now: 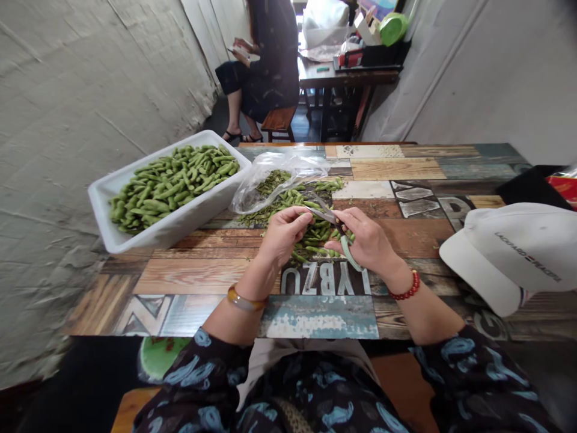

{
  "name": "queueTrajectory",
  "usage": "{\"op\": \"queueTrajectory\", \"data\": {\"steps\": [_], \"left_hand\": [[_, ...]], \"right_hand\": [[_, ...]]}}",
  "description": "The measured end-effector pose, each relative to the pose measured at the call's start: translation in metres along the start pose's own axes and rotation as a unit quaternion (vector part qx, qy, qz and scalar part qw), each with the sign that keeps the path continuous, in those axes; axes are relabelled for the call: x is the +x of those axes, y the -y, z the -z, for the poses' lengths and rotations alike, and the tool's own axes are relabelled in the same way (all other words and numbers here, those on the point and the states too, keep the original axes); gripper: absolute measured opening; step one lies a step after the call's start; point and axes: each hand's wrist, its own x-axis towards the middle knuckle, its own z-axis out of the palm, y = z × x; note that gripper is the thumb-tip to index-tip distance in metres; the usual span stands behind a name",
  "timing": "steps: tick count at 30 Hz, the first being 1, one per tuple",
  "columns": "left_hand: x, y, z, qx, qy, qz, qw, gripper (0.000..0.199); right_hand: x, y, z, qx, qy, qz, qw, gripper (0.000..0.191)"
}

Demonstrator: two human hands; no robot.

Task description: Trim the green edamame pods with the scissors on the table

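My right hand (367,237) grips a pair of scissors (346,246) with pale green handles, its blades parted and pointing left. My left hand (286,234) is closed in a pinch close by the blade tips; whatever lies between its fingers is too small or hidden to make out. Under and behind both hands, loose green soybean pods (318,231) are spread on the table, with small trimmed bits among them. A clear plastic bag (252,195) lies crumpled just beyond my left hand, with more trimmings by it.
At the left, a white tub (101,207) holds a heap of green pods. A white cap (518,246) rests on the wood-patterned table (193,273) at the right. Beyond the table a person (270,60) sits on a wooden stool (278,119), near a cluttered side table (315,72).
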Motion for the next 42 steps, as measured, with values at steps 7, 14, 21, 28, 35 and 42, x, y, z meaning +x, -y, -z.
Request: {"op": "queueTrajectory", "data": {"steps": [7,14,21,28,35,42], "left_hand": [[-0.001,0.001,-0.002,0.028,0.006,-0.009,1.000,0.028],[-0.001,0.001,-0.001,0.033,0.008,-0.014,0.999,0.027],[0.000,0.000,0.001,0.029,0.015,-0.021,0.999,0.029],[0.008,-0.019,0.015,-0.099,-0.020,0.002,0.995,0.025],[0.012,-0.018,0.025,-0.030,0.005,-0.004,1.000,0.025],[0.027,0.009,0.034,0.438,-0.059,-0.199,0.874,0.016]], "right_hand": [[0.001,0.002,0.002,-0.004,-0.004,0.006,1.000,0.060],[0.001,0.002,0.001,0.023,0.001,0.002,1.000,0.056],[0.000,0.003,0.000,0.019,0.001,-0.008,1.000,0.045],[0.000,-0.010,0.003,-0.020,-0.049,-0.056,0.997,0.047],[-0.002,-0.012,0.001,-0.017,-0.044,-0.044,0.998,0.047],[-0.002,-0.008,0.000,-0.019,-0.032,-0.041,0.998,0.047]]}}
